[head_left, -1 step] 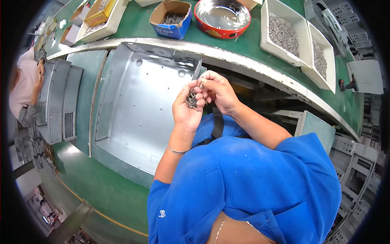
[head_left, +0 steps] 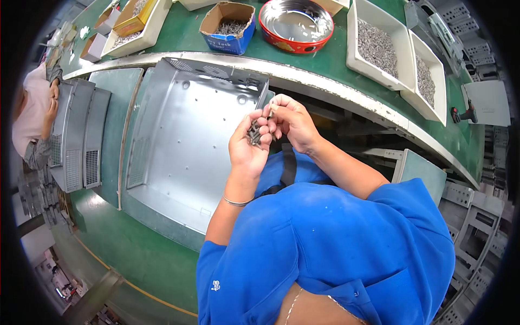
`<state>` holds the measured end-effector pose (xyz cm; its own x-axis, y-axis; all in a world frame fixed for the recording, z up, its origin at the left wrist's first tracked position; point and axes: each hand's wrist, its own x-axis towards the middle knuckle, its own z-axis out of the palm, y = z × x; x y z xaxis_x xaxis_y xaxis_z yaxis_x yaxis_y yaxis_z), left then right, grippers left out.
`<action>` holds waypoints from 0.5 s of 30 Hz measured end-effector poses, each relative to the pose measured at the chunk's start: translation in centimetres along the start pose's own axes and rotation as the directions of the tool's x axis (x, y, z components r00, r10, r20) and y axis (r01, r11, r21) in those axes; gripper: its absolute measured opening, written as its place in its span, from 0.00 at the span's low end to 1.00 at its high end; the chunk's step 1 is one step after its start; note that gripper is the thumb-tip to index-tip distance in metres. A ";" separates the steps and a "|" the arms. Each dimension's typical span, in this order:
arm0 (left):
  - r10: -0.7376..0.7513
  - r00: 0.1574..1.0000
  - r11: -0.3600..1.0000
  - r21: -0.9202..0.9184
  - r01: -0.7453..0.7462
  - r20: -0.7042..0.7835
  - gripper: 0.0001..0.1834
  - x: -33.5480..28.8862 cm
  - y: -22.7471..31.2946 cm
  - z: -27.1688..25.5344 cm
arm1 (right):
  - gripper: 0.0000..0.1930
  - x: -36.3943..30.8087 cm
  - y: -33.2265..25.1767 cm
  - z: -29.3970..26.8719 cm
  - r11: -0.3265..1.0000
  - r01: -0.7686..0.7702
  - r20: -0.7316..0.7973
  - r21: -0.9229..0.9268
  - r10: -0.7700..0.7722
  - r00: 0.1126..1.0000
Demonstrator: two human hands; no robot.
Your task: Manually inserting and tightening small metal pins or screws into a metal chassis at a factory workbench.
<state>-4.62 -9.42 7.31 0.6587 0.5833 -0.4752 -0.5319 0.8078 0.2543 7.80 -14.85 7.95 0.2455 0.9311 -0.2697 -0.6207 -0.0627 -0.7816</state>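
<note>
My left hand (head_left: 249,146) is palm up with its fingers curled around a small heap of grey metal fasteners (head_left: 253,132), like short screws or studs. Against its fingertips, my right hand (head_left: 295,124) pinches one small metal fastener (head_left: 270,115) between thumb and forefinger. Both hands are over the near right corner of a shallow sheet-metal case (head_left: 200,146), which lies open side up. Small studs or holes dot the case's bare inner face, and vent slots run along its far wall. The exact kind of fastener is too small to make out.
On the green bench (head_left: 341,76) beyond stand a blue cardboard box (head_left: 230,44) of small metal parts, a red round tin (head_left: 292,46) and white bins (head_left: 403,81) of fasteners. A power drill (head_left: 466,112) lies at right. Another person's hands (head_left: 52,100) rest on metal panels (head_left: 73,135) at left.
My right fingertips have shifted very slightly around the pinched fastener. The case and the bench things stay in place.
</note>
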 end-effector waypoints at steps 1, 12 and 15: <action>-0.038 0.999 0.998 -0.050 0.038 -0.004 0.12 0.0 0.3 -0.2 | 0.06 0.1 -0.3 -0.4 1.000 -0.011 -0.007 -0.011 0.011 1.000; -0.074 0.997 0.986 -0.154 0.068 -0.038 0.11 0.1 2.5 -3.7 | 0.05 4.2 2.2 -3.7 0.844 -0.020 -0.191 -0.536 -0.098 0.977; -0.069 0.996 0.990 -0.129 0.060 -0.063 0.12 0.6 2.6 -3.5 | 0.06 4.6 3.2 -3.8 0.844 -0.017 -0.191 -0.537 -0.102 0.976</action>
<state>-7.52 -7.26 4.77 0.6588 0.5196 -0.5441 -0.5554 0.8237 0.1142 9.81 -12.13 2.05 0.4449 0.8471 -0.2909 -0.1280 -0.2613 -0.9567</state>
